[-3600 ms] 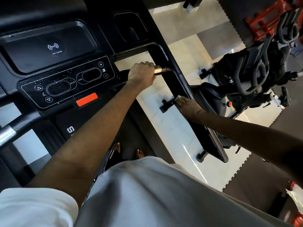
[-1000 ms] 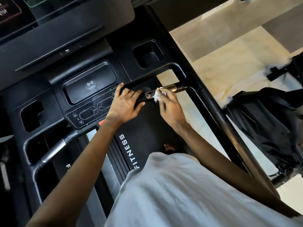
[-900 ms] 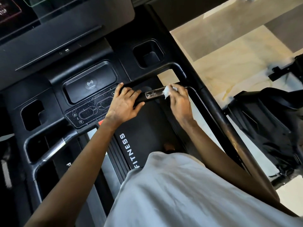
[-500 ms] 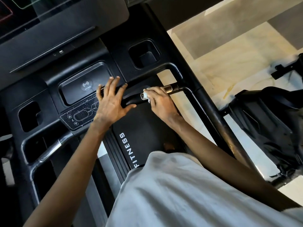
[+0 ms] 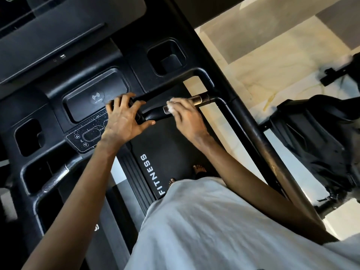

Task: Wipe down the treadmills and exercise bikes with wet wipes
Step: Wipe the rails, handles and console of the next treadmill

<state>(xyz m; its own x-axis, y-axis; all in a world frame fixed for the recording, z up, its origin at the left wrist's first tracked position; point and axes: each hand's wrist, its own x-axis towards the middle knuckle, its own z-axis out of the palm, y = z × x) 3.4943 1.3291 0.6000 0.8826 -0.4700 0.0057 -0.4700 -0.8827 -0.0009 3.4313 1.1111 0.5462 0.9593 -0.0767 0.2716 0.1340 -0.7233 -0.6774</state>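
Hands: two, bare-armed, left hand [image 5: 124, 119] and right hand [image 5: 188, 115].
Left: fingers spread and lightly bent, resting on the near edge of the treadmill [image 5: 58, 36] console, thumb stretched out below the bar's inner end; grips nothing.
Right: fingers curled over the right handlebar [image 5: 153, 114], pinching the wipe against it.
Wipe: one wet wipe [image 5: 171, 108], white, crumpled small, mostly hidden under the fingertips, pressed where the black grip meets the metal sleeve [image 5: 199, 99].
Bars: two front bars; right one matte black with a shiny cylindrical sleeve; left handlebar [image 5: 56, 176] with a scuffed metal sleeve of its own.
Recesses: two rounded-square wells; right cup holder [image 5: 165, 55] with a stepped dark block at its bottom; left cup holder [image 5: 27, 137] too dark to tell the contents.
Tray: one charging tray [image 5: 95, 110], shallow rounded rectangle, printed with a wireless symbol.
Panel: one control panel [image 5: 85, 136], glossy, beaded with droplets, two triangle buttons showing, partly under the left hand.
Deck: matte black motor cover [image 5: 165, 145], ribbed strips beside the word FITNESS.
Feet: two bare feet [image 5: 198, 169] on the belt.
Clothing: white garment [image 5: 214, 221], soft and wrinkled.
Rail: one side rail [image 5: 259, 137], thick round black tube, scuffed.
Floor: pale stone tiles [image 5: 263, 55], veined and glossy.
Far right: one black machine [image 5: 311, 145], blurred.
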